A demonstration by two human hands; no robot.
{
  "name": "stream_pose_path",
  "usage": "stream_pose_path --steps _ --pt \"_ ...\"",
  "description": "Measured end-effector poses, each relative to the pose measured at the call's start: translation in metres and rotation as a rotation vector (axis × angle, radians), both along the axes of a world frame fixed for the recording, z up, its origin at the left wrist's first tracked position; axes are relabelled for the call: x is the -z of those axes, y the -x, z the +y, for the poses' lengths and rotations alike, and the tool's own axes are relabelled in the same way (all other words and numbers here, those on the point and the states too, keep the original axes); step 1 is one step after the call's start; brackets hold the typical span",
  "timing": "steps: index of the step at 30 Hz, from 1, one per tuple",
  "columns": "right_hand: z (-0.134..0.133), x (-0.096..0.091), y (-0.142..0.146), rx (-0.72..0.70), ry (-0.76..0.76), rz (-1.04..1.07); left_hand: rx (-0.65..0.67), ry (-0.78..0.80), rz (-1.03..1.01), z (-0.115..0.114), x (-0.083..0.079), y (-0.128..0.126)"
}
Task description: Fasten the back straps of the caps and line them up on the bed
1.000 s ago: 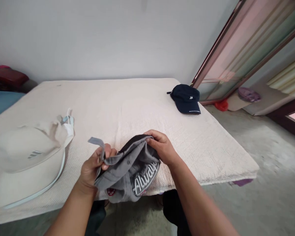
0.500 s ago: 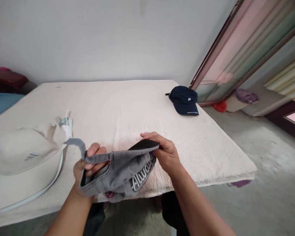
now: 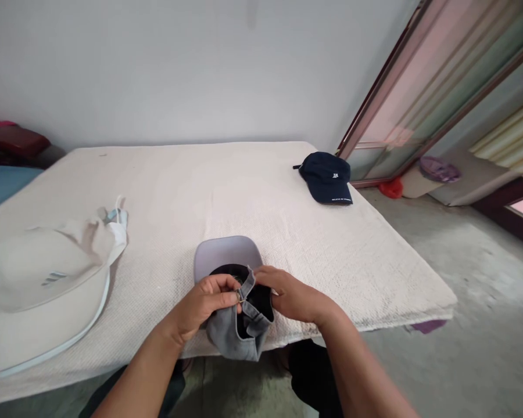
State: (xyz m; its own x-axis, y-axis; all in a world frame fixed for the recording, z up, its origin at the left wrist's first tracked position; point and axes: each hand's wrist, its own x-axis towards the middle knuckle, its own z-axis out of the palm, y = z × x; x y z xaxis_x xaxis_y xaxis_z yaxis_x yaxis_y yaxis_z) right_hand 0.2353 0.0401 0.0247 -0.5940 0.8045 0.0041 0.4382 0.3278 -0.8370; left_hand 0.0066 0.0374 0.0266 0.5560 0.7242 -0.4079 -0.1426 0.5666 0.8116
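A grey cap lies upside down at the near edge of the cloth-covered surface, its brim pointing away from me and its dark inside showing. My left hand pinches the cap's back strap at a small metal buckle. Above the buckle, the loose strap end sticks up. My right hand grips the right side of the cap, its fingertips beside the strap end and partly hidden inside.
To the left sits a large cream sun hat with a bow. A navy cap rests at the far right corner. Pale cloth covers the surface, with a wall behind. A red bag lies on the floor near the sliding door.
The grey cap has been turned over, and its brim now points away from me. My left hand has moved right to the strap buckle; my right hand has left the brim.
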Motion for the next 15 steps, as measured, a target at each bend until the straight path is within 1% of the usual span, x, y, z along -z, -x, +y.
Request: stream_pose_path --steps 1,2,4,6,7,11,13,15 --pt "-0.001 -0.004 -0.004 0.016 0.049 0.05 -0.018 -0.01 0.012 0.0 0.002 -0.003" --pt "-0.001 -0.006 -0.006 0.064 0.085 0.106 -0.035 -0.017 0.017 -0.001 0.003 -0.005" --pt "-0.001 -0.009 -0.008 0.211 0.129 0.228 -0.057 -0.034 0.017 -0.001 0.005 -0.008" --pt "-0.001 -0.008 -0.003 0.336 0.185 0.364 -0.064 -0.062 0.015 -0.001 0.005 -0.01" --pt "-0.001 -0.007 0.002 0.366 0.231 0.425 -0.064 -0.081 0.013 0.0 0.004 -0.012" --pt "-0.004 -0.005 0.022 0.376 0.448 0.625 -0.063 -0.15 0.009 0.001 0.001 -0.017" --pt "-0.005 -0.005 0.028 0.347 0.511 0.72 -0.065 -0.17 0.006 0.0 0.0 -0.018" --pt "-0.006 -0.005 0.029 0.302 0.541 0.784 -0.065 -0.176 0.015 -0.001 0.001 -0.018"
